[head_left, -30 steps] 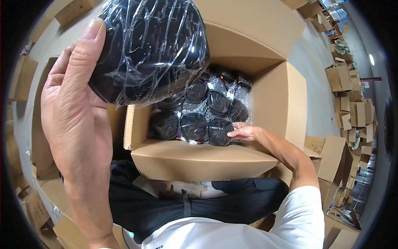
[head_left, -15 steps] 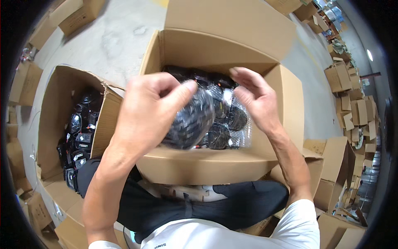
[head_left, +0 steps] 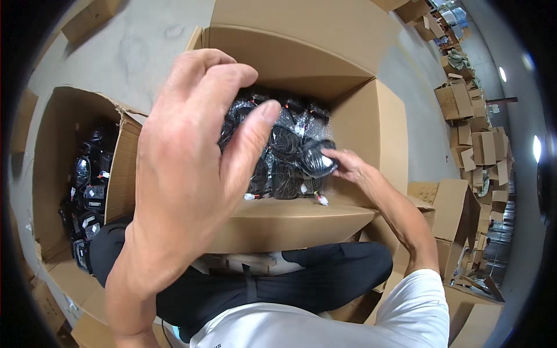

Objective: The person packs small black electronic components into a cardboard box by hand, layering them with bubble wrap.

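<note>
My right hand point(head_left: 350, 165) is closed on the edge of a rounded black bundle in shiny clear wrap point(head_left: 316, 162), at the right side of a large open cardboard box point(head_left: 301, 226). Beneath and beside it, several similar black bundles point(head_left: 285, 141), some looking like coiled cable, sit in rows on bubble wrap. White connector ends show among them, one being a white plug point(head_left: 321, 199) near the box's front wall. Close to the camera, my left hand point(head_left: 194, 139) is raised over the box's left part. It is empty, thumb and fingers apart, and hides that side.
To the left stands another cardboard box point(head_left: 119, 168) with several black devices point(head_left: 94, 197) inside. A smaller open carton point(head_left: 452, 211) is at the right, by my arm. My crossed legs point(head_left: 325, 272) lie against the big box's front. Piled cartons point(head_left: 487, 151) line the far right.
The wrapped bundle near my left hand has gone from there. My right hand, empty before, now holds a wrapped bundle lower in the box. My left hand has come nearer the camera, empty.
</note>
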`<state>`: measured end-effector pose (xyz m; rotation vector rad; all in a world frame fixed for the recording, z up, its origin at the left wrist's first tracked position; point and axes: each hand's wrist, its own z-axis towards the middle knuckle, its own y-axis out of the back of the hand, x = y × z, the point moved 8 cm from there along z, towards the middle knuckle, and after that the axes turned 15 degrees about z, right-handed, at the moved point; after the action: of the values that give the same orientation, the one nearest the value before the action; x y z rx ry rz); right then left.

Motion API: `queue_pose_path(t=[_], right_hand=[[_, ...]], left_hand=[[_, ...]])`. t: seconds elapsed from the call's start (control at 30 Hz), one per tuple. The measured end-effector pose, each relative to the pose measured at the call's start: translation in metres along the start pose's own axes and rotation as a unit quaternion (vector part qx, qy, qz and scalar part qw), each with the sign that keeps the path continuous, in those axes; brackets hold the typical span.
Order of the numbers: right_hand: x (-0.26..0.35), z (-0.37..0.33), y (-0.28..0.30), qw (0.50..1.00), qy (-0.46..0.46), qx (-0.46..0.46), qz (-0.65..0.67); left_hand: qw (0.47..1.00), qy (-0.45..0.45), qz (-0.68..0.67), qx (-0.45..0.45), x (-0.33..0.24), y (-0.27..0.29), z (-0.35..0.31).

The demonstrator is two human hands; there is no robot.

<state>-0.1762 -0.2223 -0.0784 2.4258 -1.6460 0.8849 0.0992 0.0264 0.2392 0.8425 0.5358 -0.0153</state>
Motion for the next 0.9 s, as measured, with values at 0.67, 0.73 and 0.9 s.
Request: queue_pose_path(t=[0.67, 0.73, 0.9], right_hand=[[-0.064, -0.001, 0.088, 0.934, -0.131, -0.230, -0.238], [-0.061, -0.006, 0.088, 0.940, -0.107, -0.214, -0.244], [-0.050, -0.019, 0.075, 0.944, 0.077, -0.177, -0.266]], left_hand=[[0.999, -0.002, 0.021, 0.041, 0.016, 0.014, -0.018], [0.999, 0.005, 0.024, 0.048, 0.018, 0.015, -0.019], [0.991, 0.038, 0.071, 0.111, 0.012, 0.010, -0.014]])
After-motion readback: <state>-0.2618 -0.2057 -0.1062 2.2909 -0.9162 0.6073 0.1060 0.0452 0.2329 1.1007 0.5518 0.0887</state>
